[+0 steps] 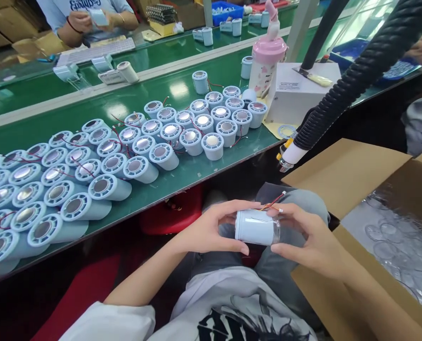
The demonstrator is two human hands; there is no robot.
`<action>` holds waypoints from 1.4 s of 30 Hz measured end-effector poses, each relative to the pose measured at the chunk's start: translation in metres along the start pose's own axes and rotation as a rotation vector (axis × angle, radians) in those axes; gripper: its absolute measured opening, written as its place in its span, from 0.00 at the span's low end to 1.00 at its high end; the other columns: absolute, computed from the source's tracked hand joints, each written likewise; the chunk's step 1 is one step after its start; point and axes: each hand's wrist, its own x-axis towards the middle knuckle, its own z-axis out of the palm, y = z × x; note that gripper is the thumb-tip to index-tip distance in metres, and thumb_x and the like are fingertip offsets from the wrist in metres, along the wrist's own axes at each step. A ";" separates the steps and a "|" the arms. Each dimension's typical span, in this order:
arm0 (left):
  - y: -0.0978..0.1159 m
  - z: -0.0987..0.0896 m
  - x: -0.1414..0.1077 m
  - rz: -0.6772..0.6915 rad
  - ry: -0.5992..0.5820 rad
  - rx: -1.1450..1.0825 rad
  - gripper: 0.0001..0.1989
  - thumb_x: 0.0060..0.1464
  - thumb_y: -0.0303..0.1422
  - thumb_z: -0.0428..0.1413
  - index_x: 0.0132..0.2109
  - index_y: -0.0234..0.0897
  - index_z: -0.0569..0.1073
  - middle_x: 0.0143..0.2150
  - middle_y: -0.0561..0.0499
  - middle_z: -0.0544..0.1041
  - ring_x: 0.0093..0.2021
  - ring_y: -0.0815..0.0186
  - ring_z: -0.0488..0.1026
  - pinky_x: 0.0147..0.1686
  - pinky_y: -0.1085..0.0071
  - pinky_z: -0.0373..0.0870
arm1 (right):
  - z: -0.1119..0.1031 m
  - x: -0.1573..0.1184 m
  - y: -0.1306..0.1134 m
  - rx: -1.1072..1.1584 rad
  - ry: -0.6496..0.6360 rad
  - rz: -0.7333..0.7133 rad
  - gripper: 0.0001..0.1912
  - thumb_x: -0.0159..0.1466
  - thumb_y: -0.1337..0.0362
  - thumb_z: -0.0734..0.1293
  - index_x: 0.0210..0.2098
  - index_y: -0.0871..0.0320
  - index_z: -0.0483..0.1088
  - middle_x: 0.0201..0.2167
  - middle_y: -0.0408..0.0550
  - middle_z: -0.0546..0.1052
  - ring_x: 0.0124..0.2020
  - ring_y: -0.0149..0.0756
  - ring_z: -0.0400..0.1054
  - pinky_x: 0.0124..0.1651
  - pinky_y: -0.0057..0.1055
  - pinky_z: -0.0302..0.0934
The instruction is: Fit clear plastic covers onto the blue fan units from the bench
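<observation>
Above my lap, a light blue plastic cylinder (pixel 255 227) lies on its side between my two hands. My left hand (pixel 216 229) grips its left end, thumb below and fingers above. At the other end, my right hand (pixel 305 232) pinches a clear plastic cap (pixel 276 231) that sits around the cylinder's rim; how far it is pushed on I cannot tell. Thin red and dark wires (pixel 273 203) with small white connectors stick out over the top. Many similar blue cylinders (pixel 213 146) with round metal discs in their tops stand in rows on the green bench (pixel 182 182).
An open cardboard box (pixel 353 175) at my right holds many clear plastic caps (pixel 391 237). A black ribbed hose (pixel 338 99) hangs down beside a white metal box (pixel 289 94). A pink-lidded cup (pixel 268 52) stands behind. Across the bench a person's hands (pixel 90 21) hold a blue part.
</observation>
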 end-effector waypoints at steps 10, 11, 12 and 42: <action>0.002 0.001 -0.002 0.115 0.017 0.194 0.40 0.40 0.24 0.68 0.61 0.48 0.66 0.63 0.47 0.67 0.63 0.59 0.64 0.57 0.67 0.67 | -0.001 0.001 -0.001 0.349 -0.069 0.214 0.18 0.64 0.60 0.68 0.51 0.42 0.63 0.49 0.41 0.69 0.48 0.34 0.66 0.48 0.29 0.67; 0.001 0.001 -0.002 0.114 0.016 0.203 0.40 0.40 0.25 0.68 0.61 0.47 0.66 0.63 0.47 0.67 0.63 0.59 0.64 0.57 0.66 0.67 | -0.001 0.001 -0.002 0.381 -0.071 0.242 0.18 0.64 0.59 0.68 0.51 0.43 0.63 0.47 0.41 0.70 0.45 0.34 0.67 0.46 0.29 0.67; 0.001 0.001 -0.002 0.111 0.014 0.211 0.40 0.40 0.25 0.68 0.61 0.47 0.66 0.63 0.46 0.67 0.63 0.58 0.63 0.57 0.66 0.67 | 0.000 0.002 -0.002 0.409 -0.070 0.271 0.17 0.64 0.58 0.68 0.51 0.44 0.63 0.45 0.42 0.71 0.43 0.33 0.67 0.45 0.28 0.67; -0.005 0.010 -0.006 0.120 0.038 0.207 0.34 0.45 0.28 0.66 0.60 0.47 0.66 0.60 0.44 0.67 0.61 0.56 0.63 0.56 0.63 0.67 | 0.017 0.013 0.001 0.789 -0.265 0.778 0.34 0.65 0.39 0.50 0.25 0.61 0.68 0.17 0.48 0.73 0.12 0.26 0.65 0.13 0.17 0.57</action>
